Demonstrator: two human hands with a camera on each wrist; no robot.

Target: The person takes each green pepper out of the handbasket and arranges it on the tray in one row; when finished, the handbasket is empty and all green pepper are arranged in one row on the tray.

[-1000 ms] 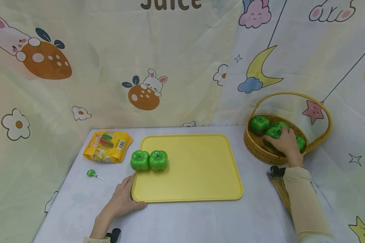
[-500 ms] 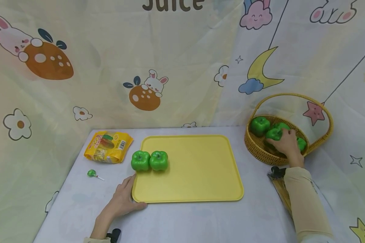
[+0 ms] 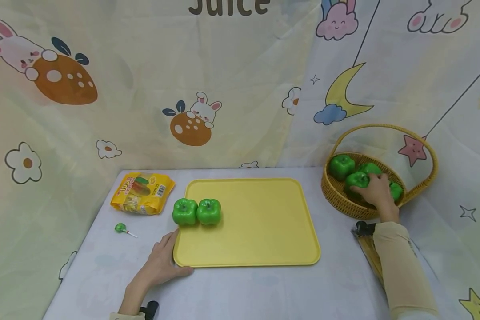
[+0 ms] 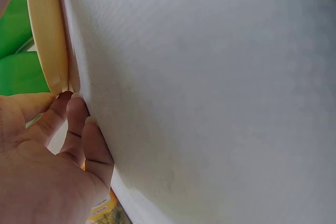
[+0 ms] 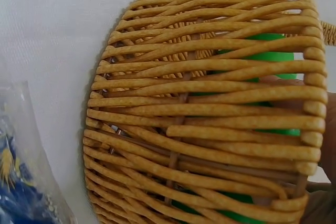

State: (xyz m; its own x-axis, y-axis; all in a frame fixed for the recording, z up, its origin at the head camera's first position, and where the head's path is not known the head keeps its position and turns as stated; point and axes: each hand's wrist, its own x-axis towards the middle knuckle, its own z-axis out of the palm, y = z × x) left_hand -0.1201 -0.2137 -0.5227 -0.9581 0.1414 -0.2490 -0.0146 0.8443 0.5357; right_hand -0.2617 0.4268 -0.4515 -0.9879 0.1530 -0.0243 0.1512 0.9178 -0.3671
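In the head view my left hand (image 3: 160, 263) holds the near left corner of a yellow tray (image 3: 260, 235), thumb along the front edge and fingers at the left side. The left wrist view shows the fingertips right at the tray rim (image 4: 48, 35). Two green bell peppers (image 3: 209, 211) sit side by side on the tray's left part. Over at the right, my right hand (image 3: 377, 192) reaches into a wicker basket (image 3: 340, 200) and grips a green bell pepper (image 3: 357, 179) between thumb and fingers. The basket wall (image 5: 210, 98) mostly hides that hand in the right wrist view.
More green bell peppers (image 3: 342, 166) lie in the basket, under its tall arched handle (image 3: 384, 126). A yellow candy bag (image 3: 142, 193) and a green lollipop (image 3: 121, 228) lie left of the tray. A clear plastic packet (image 3: 369, 251) lies beside the right forearm.
In the basket, the bell pepper at my right hand has shifted slightly left and toward me, its top tipping over. My left hand and the tray have stayed put.
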